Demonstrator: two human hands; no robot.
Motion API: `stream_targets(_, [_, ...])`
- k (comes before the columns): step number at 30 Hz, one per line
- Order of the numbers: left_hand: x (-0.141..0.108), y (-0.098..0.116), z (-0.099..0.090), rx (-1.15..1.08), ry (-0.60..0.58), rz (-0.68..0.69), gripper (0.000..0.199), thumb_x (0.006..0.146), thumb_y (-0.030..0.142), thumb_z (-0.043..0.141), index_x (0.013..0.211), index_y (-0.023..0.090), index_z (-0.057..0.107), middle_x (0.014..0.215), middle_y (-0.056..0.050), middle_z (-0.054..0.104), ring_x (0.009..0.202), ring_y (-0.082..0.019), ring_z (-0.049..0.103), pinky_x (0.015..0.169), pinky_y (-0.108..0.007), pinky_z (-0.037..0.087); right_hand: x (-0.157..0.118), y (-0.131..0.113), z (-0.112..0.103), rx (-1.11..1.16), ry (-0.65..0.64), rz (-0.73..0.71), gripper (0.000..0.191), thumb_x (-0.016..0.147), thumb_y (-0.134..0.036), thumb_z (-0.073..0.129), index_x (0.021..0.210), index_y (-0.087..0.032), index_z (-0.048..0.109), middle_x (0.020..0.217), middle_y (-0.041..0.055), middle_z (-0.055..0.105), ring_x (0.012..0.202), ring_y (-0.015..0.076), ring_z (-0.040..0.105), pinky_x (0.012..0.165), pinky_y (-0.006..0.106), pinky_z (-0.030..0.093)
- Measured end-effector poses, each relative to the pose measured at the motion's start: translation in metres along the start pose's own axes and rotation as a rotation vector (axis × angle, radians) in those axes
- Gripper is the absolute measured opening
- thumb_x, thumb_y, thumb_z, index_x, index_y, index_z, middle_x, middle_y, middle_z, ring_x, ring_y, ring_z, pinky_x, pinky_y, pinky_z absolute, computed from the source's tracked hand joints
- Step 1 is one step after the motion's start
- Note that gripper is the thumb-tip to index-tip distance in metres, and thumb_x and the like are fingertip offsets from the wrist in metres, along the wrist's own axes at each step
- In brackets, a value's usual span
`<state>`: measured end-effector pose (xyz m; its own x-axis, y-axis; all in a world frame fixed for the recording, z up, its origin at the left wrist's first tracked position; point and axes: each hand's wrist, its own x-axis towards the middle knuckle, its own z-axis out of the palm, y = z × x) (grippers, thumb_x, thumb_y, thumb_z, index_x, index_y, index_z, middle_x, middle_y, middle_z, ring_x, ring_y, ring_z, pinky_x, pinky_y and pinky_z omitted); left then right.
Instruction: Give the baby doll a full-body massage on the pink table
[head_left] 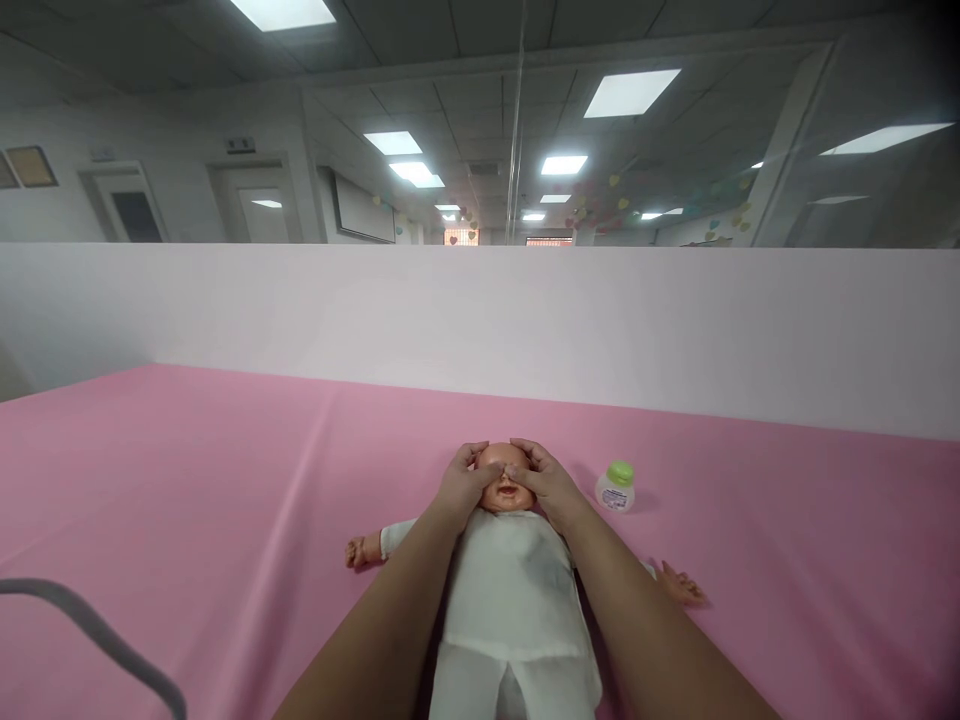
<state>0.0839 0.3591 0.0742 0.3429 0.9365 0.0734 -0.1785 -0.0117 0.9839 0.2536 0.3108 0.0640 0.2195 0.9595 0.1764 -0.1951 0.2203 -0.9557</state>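
Observation:
A baby doll (pixel 517 590) in white clothes lies on its back on the pink sheet, head away from me and arms spread. My left hand (pixel 466 480) cups the left side of its head, with the thumb across the face by the nose. On the other side my right hand (pixel 546 478) lies against the head in the same way, its thumb reaching toward the nose. Both hands' fingers curve round the head. The thumbs cover the doll's eyes. Right of the head stands a small clear bottle (pixel 615 494) with a green cap.
The pink sheet (pixel 187 480) spreads wide on both sides and ends at a low white wall (pixel 480 320). A grey curved tube or cable (pixel 112 640) crosses the lower left corner. Beyond the wall are glass, doors and ceiling lights.

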Motion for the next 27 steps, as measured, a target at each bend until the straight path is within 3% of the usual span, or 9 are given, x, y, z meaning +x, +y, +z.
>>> stream_targets(2, [0.001, -0.001, 0.003, 0.066, 0.050, 0.027, 0.057, 0.072, 0.032, 0.089, 0.123, 0.021, 0.068, 0.125, -0.013, 0.070, 0.111, -0.028, 0.069, 0.100, -0.041, 0.055, 0.003, 0.005, 0.000, -0.039, 0.032, -0.026, 0.061, 0.066, -0.039, 0.093, 0.121, -0.027, 0.070, 0.121, 0.0054, 0.071, 0.116, 0.0280, 0.064, 0.100, 0.043, 0.053])
stream_targets(7, [0.005, -0.005, 0.006, 0.069, 0.041, 0.052, 0.048, 0.082, 0.036, 0.079, 0.125, 0.019, 0.069, 0.121, -0.012, 0.073, 0.110, -0.028, 0.069, 0.100, -0.040, 0.054, 0.010, 0.015, 0.000, -0.017, 0.094, -0.045, 0.047, 0.073, -0.048, 0.085, 0.114, -0.029, 0.072, 0.121, 0.0036, 0.072, 0.119, 0.0271, 0.062, 0.105, 0.042, 0.050])
stream_targets(16, [0.007, -0.011, -0.003, -0.086, 0.033, -0.010, 0.040, 0.089, 0.038, 0.070, 0.124, 0.021, 0.072, 0.127, -0.012, 0.073, 0.120, -0.027, 0.066, 0.108, -0.042, 0.050, 0.008, 0.016, -0.008, 0.168, 0.009, 0.061, 0.056, 0.070, -0.049, 0.086, 0.121, -0.031, 0.074, 0.128, 0.0060, 0.073, 0.121, 0.0314, 0.065, 0.106, 0.049, 0.051])
stream_targets(22, [0.007, -0.012, -0.004, -0.142, 0.000, -0.025, 0.048, 0.083, 0.040, 0.079, 0.126, 0.020, 0.070, 0.126, -0.013, 0.073, 0.115, -0.028, 0.068, 0.106, -0.044, 0.051, 0.006, 0.014, -0.006, 0.208, -0.023, 0.076, 0.059, 0.068, -0.039, 0.090, 0.124, -0.031, 0.071, 0.141, 0.0054, 0.066, 0.133, 0.0305, 0.058, 0.111, 0.046, 0.047])
stream_targets(27, [0.007, -0.015, -0.005, -0.147, -0.049, -0.001, 0.058, 0.074, 0.036, 0.087, 0.127, 0.021, 0.068, 0.126, -0.014, 0.072, 0.111, -0.028, 0.070, 0.104, -0.043, 0.053, 0.004, 0.012, -0.005, 0.180, -0.049, 0.072, 0.064, 0.070, -0.039, 0.090, 0.128, -0.030, 0.066, 0.134, 0.0070, 0.068, 0.125, 0.0305, 0.063, 0.107, 0.046, 0.050])
